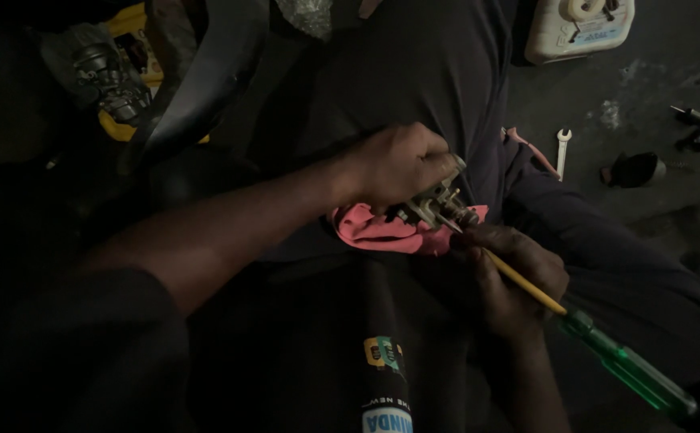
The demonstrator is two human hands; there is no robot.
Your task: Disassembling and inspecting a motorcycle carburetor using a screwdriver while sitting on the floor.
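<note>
**A:** What have your hands got hold of?

**B:** Your left hand [398,164] has its fingers wrapped tight around a small grey metal engine part with little screws and fittings [434,204]. You hold it over your lap, resting on a crumpled pink cloth [374,231] that lies on your dark trousers.

**A:** And the other one?

**B:** Your right hand [514,281] grips a screwdriver with a yellow shaft and a clear green handle [606,353]. Your fingers are closed around the shaft close to the tip, and the green handle sticks out past your wrist, down toward the right. The tip end meets the lower right side of the metal part, though your fingers hide the exact point of contact.

**A:** How do the two hands sit to each other?

**B:** Near, the left above and the right below, with the metal part between them.

**A:** Anything lying about?

**B:** On the dark floor to your right there's a small silver open-ended spanner [562,148], and farther right a dark rounded object [635,168] that's too dim to make out. A white plastic container [578,28] sits at the top edge. To your upper left, a black curved rubber piece [198,88] crosses in front of something yellow [125,24].
</note>
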